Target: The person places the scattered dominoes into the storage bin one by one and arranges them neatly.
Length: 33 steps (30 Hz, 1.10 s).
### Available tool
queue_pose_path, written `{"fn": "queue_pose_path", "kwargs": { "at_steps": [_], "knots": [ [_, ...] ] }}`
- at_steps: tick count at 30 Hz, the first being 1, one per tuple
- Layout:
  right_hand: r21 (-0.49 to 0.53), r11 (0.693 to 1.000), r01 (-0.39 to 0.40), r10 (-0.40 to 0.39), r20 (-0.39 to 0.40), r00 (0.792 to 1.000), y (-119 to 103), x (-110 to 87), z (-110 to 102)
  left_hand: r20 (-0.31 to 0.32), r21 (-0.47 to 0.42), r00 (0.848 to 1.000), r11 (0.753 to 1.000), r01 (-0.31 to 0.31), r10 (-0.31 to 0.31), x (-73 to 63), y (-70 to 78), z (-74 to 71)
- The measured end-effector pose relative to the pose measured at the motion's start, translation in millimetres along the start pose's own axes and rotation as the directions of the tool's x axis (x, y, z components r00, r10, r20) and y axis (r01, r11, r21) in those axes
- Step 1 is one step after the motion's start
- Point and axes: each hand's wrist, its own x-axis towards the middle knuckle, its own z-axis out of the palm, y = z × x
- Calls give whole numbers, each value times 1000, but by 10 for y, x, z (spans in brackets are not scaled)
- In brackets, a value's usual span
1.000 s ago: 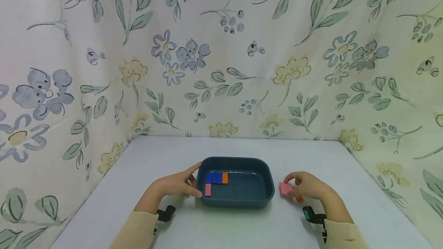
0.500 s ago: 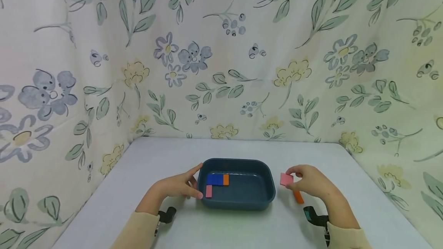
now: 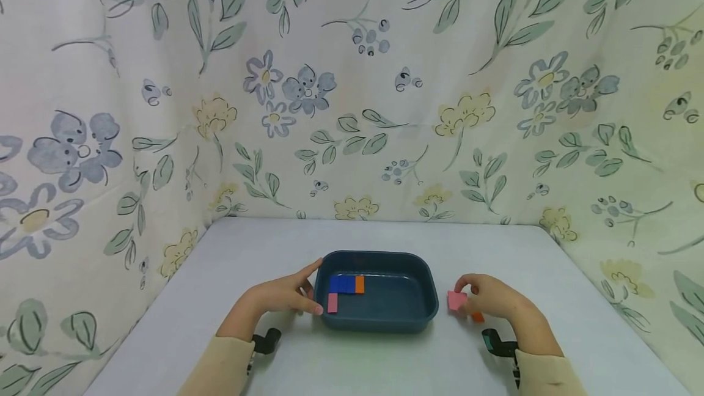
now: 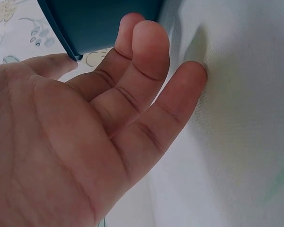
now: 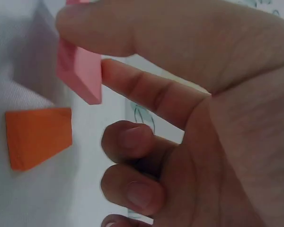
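Head, left wrist and right wrist views: no text, label, brand, number or sign is legible.
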Motion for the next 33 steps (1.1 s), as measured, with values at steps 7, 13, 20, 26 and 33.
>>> {"fn": "queue_pose_path", "kwargs": {
  "at_steps": [7, 13, 20, 26, 33],
  "knots": [
    [16, 1000, -1, 0, 52, 999, 50, 16, 19, 5, -16, 1000, 1000, -13, 13, -33, 15, -25],
    [23, 1000, -14, 13, 62, 998, 62, 30, 44, 3, -9, 1000, 1000, -8, 8, -34, 20, -24],
    [29, 999, -25, 23, 61, 998, 53, 23, 45, 3, -4, 1000, 1000, 0, 0, -18, 29, -19],
    [14, 1000, -3, 3, 19, 1000, 34, 11, -16, 4, -15, 1000, 1000, 1, -1, 2, 23, -20],
    [45, 998, 42, -41, -26, 999, -82, -66, -87, 1, -6, 1000, 1000, 5, -5, 7, 21, -13]
  ]
}}
